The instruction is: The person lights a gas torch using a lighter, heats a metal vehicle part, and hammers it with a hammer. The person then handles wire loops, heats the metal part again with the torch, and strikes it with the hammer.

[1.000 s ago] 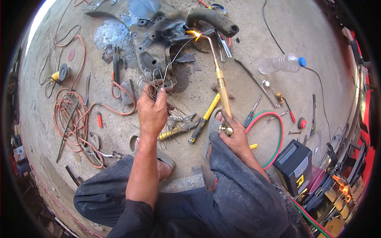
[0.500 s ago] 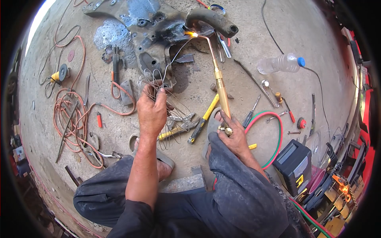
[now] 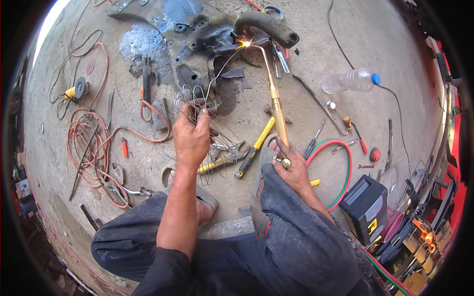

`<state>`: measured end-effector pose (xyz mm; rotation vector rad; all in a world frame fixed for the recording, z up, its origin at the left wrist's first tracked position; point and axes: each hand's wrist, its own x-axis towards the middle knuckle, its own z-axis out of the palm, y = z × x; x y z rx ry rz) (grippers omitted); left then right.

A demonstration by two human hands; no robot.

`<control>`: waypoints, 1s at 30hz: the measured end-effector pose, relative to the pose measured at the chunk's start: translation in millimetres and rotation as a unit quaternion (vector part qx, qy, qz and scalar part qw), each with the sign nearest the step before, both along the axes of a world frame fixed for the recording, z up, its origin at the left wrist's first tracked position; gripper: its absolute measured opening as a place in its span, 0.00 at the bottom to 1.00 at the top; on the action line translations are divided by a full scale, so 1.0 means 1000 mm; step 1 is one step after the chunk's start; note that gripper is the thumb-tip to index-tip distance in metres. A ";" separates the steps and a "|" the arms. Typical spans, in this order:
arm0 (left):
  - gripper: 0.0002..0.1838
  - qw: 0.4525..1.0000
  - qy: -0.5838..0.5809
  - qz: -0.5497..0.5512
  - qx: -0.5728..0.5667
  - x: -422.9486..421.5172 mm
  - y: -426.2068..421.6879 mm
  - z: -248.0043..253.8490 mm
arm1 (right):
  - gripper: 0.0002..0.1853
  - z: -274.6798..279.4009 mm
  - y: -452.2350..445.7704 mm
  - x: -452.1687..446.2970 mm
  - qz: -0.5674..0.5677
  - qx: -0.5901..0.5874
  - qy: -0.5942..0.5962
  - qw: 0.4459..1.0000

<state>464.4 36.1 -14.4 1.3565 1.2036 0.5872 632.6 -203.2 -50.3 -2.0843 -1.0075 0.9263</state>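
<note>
My left hand (image 3: 192, 135) grips a looped bundle of thin wire (image 3: 190, 93), one strand of which runs up to the flame. My right hand (image 3: 293, 167) is wrapped round the lower end of a brass torch (image 3: 278, 113), near its valve. From the torch's bent tip a bright yellow-orange flame (image 3: 245, 44) touches the blackened edge of a dark metal part (image 3: 197, 39). A curved, thick pipe (image 3: 264, 23) lies just above the flame. Some of my left fingers are hidden behind the wire and hand.
A yellow-handled hammer (image 3: 255, 148) and pliers lie between my feet. On the left are coiled orange cable (image 3: 81, 143), an electrode holder (image 3: 146, 81) and a grinder (image 3: 76, 90). To the right are a plastic bottle (image 3: 348, 80), a screwdriver, red-green hoses (image 3: 349, 167) and a black case (image 3: 364, 207).
The flame at the torch tip looks brighter and rounder than half a second ago, and the tip sits slightly to the right. Both hands keep their holds. The view has shifted slightly.
</note>
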 end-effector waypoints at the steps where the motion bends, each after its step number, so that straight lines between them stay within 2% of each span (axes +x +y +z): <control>1: 0.11 1.000 0.000 0.001 0.001 0.000 0.000 0.001 | 0.37 -0.001 0.000 0.000 -0.001 0.003 -0.001 1.000; 9: 0.10 0.999 -0.005 0.013 0.039 0.005 0.000 0.001 | 0.38 -0.001 -0.001 0.000 0.000 -0.008 -0.002 1.000; 18: 0.11 1.000 0.008 -0.003 0.002 0.003 0.000 -0.001 | 0.37 0.005 0.002 0.001 0.001 -0.005 0.007 1.000; 21: 0.10 0.999 -0.025 0.030 0.012 0.007 -0.001 -0.001 | 0.37 0.003 0.001 -0.001 0.000 0.005 -0.006 1.000; 27: 0.10 0.999 0.000 0.012 0.030 0.006 0.000 -0.002 | 0.37 0.001 0.000 0.000 0.003 -0.003 -0.005 1.000; 30: 0.11 1.000 0.004 -0.003 0.000 0.005 0.000 -0.001 | 0.37 0.003 0.001 0.001 0.006 -0.012 -0.002 1.000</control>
